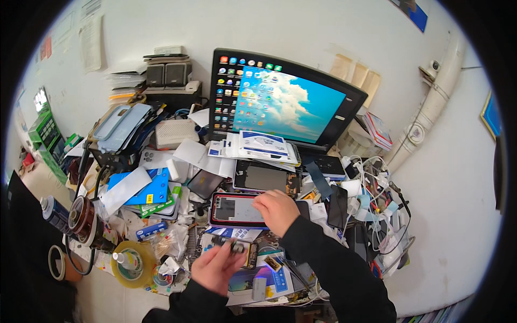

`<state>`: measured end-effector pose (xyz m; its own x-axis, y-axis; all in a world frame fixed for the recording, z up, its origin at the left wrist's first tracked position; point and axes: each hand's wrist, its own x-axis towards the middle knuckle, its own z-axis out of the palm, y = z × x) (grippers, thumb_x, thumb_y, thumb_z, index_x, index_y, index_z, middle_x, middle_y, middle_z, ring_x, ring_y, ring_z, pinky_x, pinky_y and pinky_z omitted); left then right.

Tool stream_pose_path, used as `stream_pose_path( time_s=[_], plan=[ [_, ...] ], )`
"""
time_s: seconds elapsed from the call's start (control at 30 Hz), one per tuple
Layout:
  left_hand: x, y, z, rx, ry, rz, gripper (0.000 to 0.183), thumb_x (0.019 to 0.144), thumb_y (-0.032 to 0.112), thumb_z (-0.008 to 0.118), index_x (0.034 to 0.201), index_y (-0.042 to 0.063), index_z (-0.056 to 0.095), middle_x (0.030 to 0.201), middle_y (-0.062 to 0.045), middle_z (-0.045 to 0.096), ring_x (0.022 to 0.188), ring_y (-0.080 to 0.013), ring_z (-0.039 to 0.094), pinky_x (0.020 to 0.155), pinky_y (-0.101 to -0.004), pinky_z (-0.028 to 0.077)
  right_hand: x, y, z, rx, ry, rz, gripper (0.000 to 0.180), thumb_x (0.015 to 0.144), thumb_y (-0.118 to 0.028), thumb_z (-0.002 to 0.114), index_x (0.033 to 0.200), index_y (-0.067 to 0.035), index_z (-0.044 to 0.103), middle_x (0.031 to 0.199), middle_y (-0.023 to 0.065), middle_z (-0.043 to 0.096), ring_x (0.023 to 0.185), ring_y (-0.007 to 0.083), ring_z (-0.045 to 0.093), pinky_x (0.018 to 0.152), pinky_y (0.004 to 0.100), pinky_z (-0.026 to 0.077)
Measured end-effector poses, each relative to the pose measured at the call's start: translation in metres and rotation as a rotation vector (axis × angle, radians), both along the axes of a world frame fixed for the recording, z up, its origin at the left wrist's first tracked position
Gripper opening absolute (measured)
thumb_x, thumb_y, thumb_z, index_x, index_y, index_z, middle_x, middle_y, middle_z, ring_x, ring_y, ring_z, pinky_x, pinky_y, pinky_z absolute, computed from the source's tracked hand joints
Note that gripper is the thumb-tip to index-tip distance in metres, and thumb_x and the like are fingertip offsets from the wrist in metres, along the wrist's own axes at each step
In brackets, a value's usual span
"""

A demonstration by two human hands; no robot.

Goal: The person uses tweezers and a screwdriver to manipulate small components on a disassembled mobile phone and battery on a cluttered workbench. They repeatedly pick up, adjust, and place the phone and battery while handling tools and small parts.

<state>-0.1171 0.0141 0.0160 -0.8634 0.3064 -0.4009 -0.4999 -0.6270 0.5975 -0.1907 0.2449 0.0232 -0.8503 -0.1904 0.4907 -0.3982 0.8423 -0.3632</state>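
Observation:
My left hand (218, 265), low in the middle of the view, pinches a small dark phone part (231, 245) between thumb and fingers, over an opened phone (252, 258) that lies on the bench. Above it, my right hand (278, 211) reaches over the right part of an empty phone housing (235, 208) with a red inner edge. Its fingertips are bent together; whether they hold something small cannot be told. Another opened phone (264, 177) lies behind the housing. Near the front edge are a small grey block (259, 288) and a small gold-coloured part (272, 263).
A monitor (282, 101) stands at the back behind stacked white packets (262, 146). On the left are a roll of yellowish tape (116, 274), a spray can (56, 214) and a blue packet (139, 187). Tangled white cables (375, 189) and a dark phone (337, 206) lie on the right.

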Motion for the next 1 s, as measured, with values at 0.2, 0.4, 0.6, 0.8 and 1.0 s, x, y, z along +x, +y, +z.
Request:
stream_pose_path(
  time_s=[0.2, 0.4, 0.6, 0.8, 1.0],
  plan=[
    [0.096, -0.061, -0.015, -0.109, 0.118, -0.11, 0.009, 0.104, 0.009, 0.062, 0.1, 0.003, 0.066, 0.097, -0.013, 0.074, 0.088, -0.022, 0.074, 0.084, -0.0436, 0.065, -0.02, 0.019, -0.012, 0.205, -0.075, 0.009, 0.015, 0.092, -0.011, 0.064, 0.1, -0.009, 0.077, 0.097, 0.0059, 0.072, 0.099, 0.0298, 0.065, 0.086, 0.0407, 0.054],
    [0.138, -0.097, -0.046, -0.09, 0.108, -0.308, 0.023, 0.107, 0.012, 0.058, 0.125, -0.001, 0.064, 0.102, -0.012, 0.074, 0.09, -0.0226, 0.074, 0.077, -0.0344, 0.063, 0.016, 0.044, 0.032, -0.003, -0.023, -0.074, 0.017, 0.091, -0.013, 0.072, 0.106, -0.008, 0.079, 0.093, 0.0101, 0.076, 0.086, 0.0302, 0.071, 0.077, 0.0393, 0.057],
    [0.143, -0.101, -0.057, -0.103, 0.104, -0.36, 0.027, 0.108, 0.015, 0.054, 0.128, -0.002, 0.062, 0.096, -0.011, 0.071, 0.081, -0.0199, 0.07, 0.071, -0.0317, 0.061, 0.144, 0.131, 0.095, -0.553, -0.344, -0.417, 0.025, 0.101, -0.012, 0.065, 0.12, 0.002, 0.072, 0.098, 0.0086, 0.076, 0.082, 0.0098, 0.069, 0.068, 0.0236, 0.055],
    [0.136, -0.075, -0.056, -0.116, 0.048, -0.44, 0.023, 0.109, 0.019, 0.054, 0.119, 0.002, 0.064, 0.089, -0.01, 0.07, 0.072, -0.018, 0.069, 0.059, -0.0278, 0.056, 0.228, 0.145, 0.07, -0.417, -0.503, -0.645, 0.023, 0.096, -0.011, 0.071, 0.114, 0.002, 0.074, 0.089, 0.0055, 0.076, 0.074, 0.0092, 0.068, 0.067, 0.0252, 0.055],
    [0.144, -0.066, -0.052, -0.186, 0.001, -0.494, 0.02, 0.109, 0.022, 0.054, 0.11, 0.005, 0.064, 0.085, -0.008, 0.07, 0.063, -0.0166, 0.067, 0.048, -0.0259, 0.05, 0.243, 0.149, 0.052, -0.329, -0.445, -0.651, 0.019, 0.096, -0.013, 0.072, 0.108, 0.002, 0.075, 0.083, 0.0065, 0.074, 0.071, 0.0108, 0.068, 0.065, 0.0262, 0.054]
  ],
)
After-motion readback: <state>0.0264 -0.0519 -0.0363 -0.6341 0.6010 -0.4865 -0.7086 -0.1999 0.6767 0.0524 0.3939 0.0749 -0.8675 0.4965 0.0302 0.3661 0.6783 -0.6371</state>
